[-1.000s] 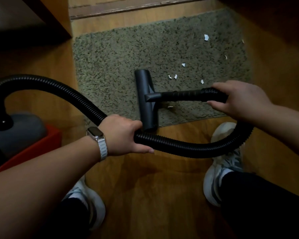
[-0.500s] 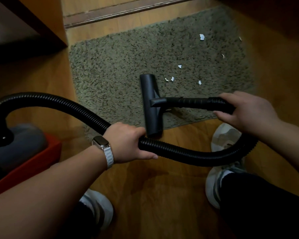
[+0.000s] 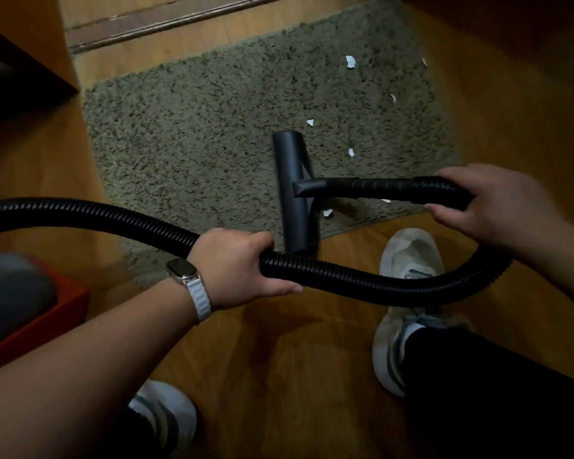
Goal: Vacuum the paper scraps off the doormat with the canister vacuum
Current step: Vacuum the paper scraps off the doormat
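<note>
Shaggy olive doormat [image 3: 196,127], white paper scraps [image 3: 351,62], black floor nozzle [image 3: 294,193] on it

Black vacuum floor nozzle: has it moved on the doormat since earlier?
Yes. The black floor nozzle has slid rightward, away from the shaggy olive doormat's left edge, toward the white paper scraps.

A home entryway: a shaggy doormat [image 3: 212,134] lies on wooden floor [image 3: 279,376], a door threshold [image 3: 166,24] just beyond it, a wooden cabinet [image 3: 30,44] at its left.
</note>
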The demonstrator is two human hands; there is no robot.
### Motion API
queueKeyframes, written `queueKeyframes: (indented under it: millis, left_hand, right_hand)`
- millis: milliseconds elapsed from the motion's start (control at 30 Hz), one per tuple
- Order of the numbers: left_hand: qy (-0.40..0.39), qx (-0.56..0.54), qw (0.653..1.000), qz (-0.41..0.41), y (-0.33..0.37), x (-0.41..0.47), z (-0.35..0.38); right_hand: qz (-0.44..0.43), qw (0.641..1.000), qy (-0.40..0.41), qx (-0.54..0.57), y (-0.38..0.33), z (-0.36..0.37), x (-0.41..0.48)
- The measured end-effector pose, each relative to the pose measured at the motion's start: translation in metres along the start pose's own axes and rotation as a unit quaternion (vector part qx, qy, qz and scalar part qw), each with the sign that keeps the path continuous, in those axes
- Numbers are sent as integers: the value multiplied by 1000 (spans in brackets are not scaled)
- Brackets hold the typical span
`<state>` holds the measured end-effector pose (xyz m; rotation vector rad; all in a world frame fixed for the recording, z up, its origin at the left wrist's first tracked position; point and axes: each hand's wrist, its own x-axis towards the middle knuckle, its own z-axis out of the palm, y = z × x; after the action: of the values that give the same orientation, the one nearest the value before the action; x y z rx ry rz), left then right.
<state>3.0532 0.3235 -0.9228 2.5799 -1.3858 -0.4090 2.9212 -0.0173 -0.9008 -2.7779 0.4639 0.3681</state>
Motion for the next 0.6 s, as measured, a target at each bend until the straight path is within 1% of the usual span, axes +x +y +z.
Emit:
queueKeyframes:
  millis: [100,300,467,600]
  left_hand:
    - [-13,-2,1000,1,9,8,2]
    - [-32,-6,999,4,13,9,6]
    - [-24,-12,1000,3,16,14,2]
    - [-22,-23,999,3,21,19,4]
  right_hand:
    - [16,1000,-1,-8,9,0,-4]
    - [7,1000,-10,18,13,2,-8]
    - [34,999,12,6,24,-12,-19]
    - [56,998,2,10,35,-13,-31]
